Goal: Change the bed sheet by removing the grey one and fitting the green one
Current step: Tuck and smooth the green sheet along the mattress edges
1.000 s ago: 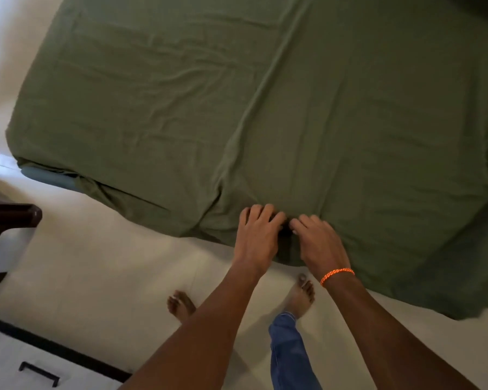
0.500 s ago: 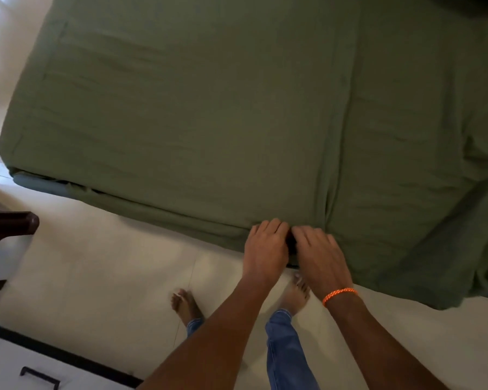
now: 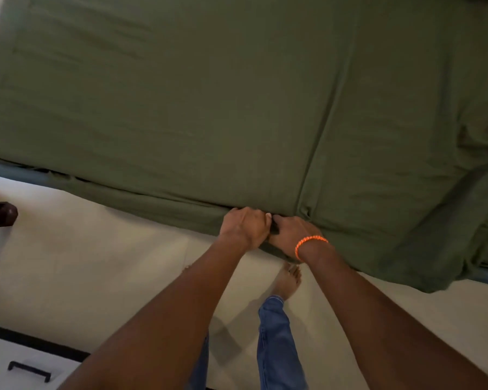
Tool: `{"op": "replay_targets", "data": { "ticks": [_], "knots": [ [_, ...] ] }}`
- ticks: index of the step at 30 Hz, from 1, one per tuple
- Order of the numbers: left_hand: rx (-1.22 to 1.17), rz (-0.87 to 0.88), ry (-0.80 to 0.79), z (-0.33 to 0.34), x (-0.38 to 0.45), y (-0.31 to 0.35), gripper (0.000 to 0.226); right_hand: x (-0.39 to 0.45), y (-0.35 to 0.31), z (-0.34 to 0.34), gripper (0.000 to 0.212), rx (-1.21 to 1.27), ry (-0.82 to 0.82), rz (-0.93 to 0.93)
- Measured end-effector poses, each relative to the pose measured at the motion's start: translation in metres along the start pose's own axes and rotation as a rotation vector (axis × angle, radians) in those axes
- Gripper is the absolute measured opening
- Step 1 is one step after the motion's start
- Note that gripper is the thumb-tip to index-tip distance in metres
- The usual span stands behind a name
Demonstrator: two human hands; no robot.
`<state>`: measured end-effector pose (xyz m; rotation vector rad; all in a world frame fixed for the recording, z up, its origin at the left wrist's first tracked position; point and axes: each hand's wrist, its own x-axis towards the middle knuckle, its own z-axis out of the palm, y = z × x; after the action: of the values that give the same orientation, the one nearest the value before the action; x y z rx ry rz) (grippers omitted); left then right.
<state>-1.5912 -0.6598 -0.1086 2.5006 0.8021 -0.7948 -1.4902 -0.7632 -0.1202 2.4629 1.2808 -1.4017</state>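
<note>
The green sheet [image 3: 209,108] covers the whole top of the bed and hangs over its near side. A long crease runs down it to the near edge. My left hand [image 3: 244,228] and my right hand [image 3: 290,235], with an orange band at the wrist, sit side by side at that edge. Both have their fingers curled into the sheet's hanging border, gripping it against the mattress side. The fingertips are hidden in the fabric. At the right the sheet droops loose and bunched [image 3: 462,235]. No grey sheet is in view.
A blue-grey mattress edge [image 3: 20,171] shows under the sheet at the left. A dark wooden furniture arm [image 3: 0,215] juts in at the left edge. A white drawer with a black handle [image 3: 28,371] is at bottom left. My bare foot [image 3: 288,280] stands on the pale floor.
My fingers have gone from lying flat on the sheet to curling into its border at the mattress edge. The view has moved closer and the sheet lies smoother.
</note>
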Motion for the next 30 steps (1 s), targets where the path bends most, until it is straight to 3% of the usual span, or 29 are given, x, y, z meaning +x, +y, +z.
{"op": "replay_targets", "data": {
  "ticks": [3,6,9,11,13,15,17,19,20,22,23,25,27,30],
  "knots": [
    [-0.017,-0.034,-0.164,-0.01,0.01,0.002,0.051,0.017,0.002,-0.011,0.053,0.025,-0.159,0.046],
    [-0.081,-0.083,-0.161,-0.011,0.014,0.0,0.049,0.024,0.001,-0.015,0.053,0.008,-0.188,0.033],
    [-0.093,-0.038,0.094,0.008,-0.004,-0.008,0.045,-0.002,0.003,0.015,0.044,-0.291,0.102,-0.038],
    [-0.197,0.056,0.38,0.03,-0.027,-0.011,0.029,-0.033,0.006,0.052,0.045,-0.288,0.388,-0.07],
    [-0.382,0.038,0.654,0.048,-0.051,-0.009,0.014,-0.058,0.001,0.084,0.037,-0.051,0.755,-0.042],
    [-0.58,-0.2,0.758,0.064,-0.066,-0.007,0.01,-0.073,-0.015,0.1,0.023,0.306,0.878,0.153],
    [-0.89,-0.58,0.599,0.082,-0.068,-0.005,0.008,-0.064,-0.021,0.12,0.027,0.874,0.873,0.529],
    [-1.384,-0.917,0.248,0.095,-0.054,-0.009,0.021,-0.044,-0.012,0.131,0.055,1.658,0.714,0.836],
    [-1.655,-0.962,0.143,0.098,-0.046,-0.014,0.034,-0.034,-0.002,0.137,0.07,1.918,0.667,0.885],
    [-2.039,-0.907,0.123,0.098,-0.029,-0.029,0.049,-0.012,0.013,0.135,0.081,2.186,0.606,0.894],
    [-2.171,-0.897,0.169,0.095,-0.02,-0.036,0.048,-0.004,0.016,0.129,0.069,2.264,0.614,0.873],
    [-2.343,-0.889,0.258,0.088,-0.012,-0.046,0.03,0.001,0.007,0.117,0.021,2.406,0.635,0.798],
    [-2.343,-0.928,0.35,0.088,-0.018,-0.046,0.019,-0.003,-0.01,0.114,0.008,2.287,0.704,0.792],
    [-2.163,-0.956,0.632,0.086,-0.038,-0.033,0.018,-0.028,-0.032,0.112,0.013,1.669,0.951,0.808]
  ]
}}
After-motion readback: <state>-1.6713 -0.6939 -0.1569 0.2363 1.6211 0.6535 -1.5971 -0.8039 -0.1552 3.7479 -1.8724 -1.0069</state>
